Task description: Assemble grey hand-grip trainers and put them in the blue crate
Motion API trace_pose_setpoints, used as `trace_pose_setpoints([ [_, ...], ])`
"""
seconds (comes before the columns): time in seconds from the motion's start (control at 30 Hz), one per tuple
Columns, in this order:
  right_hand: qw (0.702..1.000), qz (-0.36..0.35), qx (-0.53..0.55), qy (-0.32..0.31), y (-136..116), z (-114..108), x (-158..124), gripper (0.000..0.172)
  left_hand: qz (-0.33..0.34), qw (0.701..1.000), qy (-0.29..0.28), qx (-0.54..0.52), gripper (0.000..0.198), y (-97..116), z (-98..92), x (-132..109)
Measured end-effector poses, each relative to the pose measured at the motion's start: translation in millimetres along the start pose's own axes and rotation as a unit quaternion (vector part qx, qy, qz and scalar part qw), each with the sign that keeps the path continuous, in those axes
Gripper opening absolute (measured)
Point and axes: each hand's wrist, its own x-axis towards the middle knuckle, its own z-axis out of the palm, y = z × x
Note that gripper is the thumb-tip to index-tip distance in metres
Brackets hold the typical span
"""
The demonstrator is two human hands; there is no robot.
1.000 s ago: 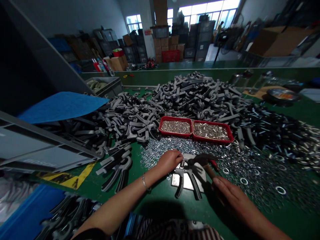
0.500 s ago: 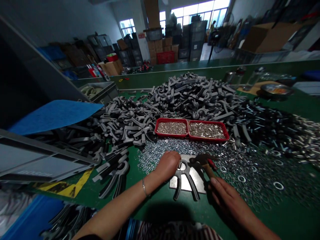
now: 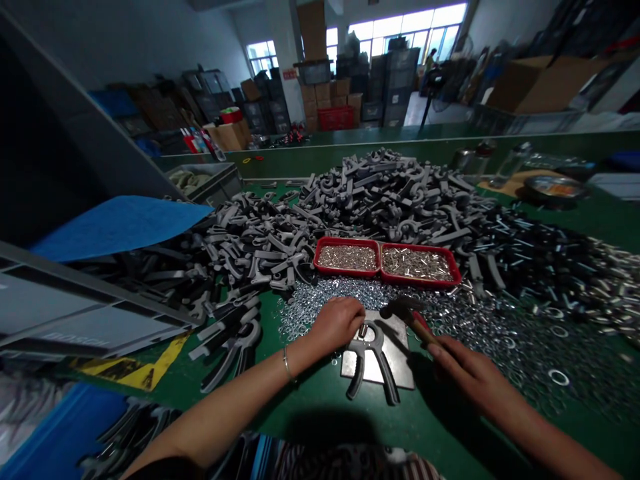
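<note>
My left hand (image 3: pixel 336 324) presses on the top of a grey two-handled grip tool (image 3: pixel 371 353) that lies on a small metal plate (image 3: pixel 400 363) on the green table. Its fingers pinch a small metal pin at the tool's pivot. My right hand (image 3: pixel 465 373) is closed around the wooden handle of a hammer (image 3: pixel 406 312). The hammer's dark head hovers just right of the pivot, a little above the plate.
Two red trays (image 3: pixel 384 261) of small metal parts stand behind the plate. Silver washers (image 3: pixel 480 333) spread right and left of it. A big heap of grey handles (image 3: pixel 360 200) fills the back. Grey crates (image 3: pixel 65 313) stand at left, finished tools (image 3: pixel 230 340) beside them.
The hammer head has lifted slightly and shifted left toward the pivot. My right hand moved up along the handle. My left hand stays on the tool; the view tilted a little.
</note>
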Motion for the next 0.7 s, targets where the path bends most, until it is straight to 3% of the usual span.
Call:
trace_pose_setpoints([
  [0.13, 0.994, 0.061, 0.094, -0.012, 3, 11, -8, 0.047, -0.051, 0.994, 0.009, -0.096, 0.012, -4, 2.8, -1],
  [0.27, 0.974, 0.122, 0.187, -0.028, 10, 25, -11, 0.051, -0.058, 0.997, -0.039, -0.024, 0.014, -1, 10.4, 2],
  [0.4, 0.971, 0.109, 0.212, -0.028, 13, 30, -11, 0.052, -0.036, 0.995, -0.077, 0.044, 0.016, 4, 7.4, 9],
  [0.7, 0.966, 0.104, 0.233, -0.035, 24, 39, -11, 0.050, -0.001, 0.989, -0.097, 0.111, 0.020, 11, 2.5, 13],
])
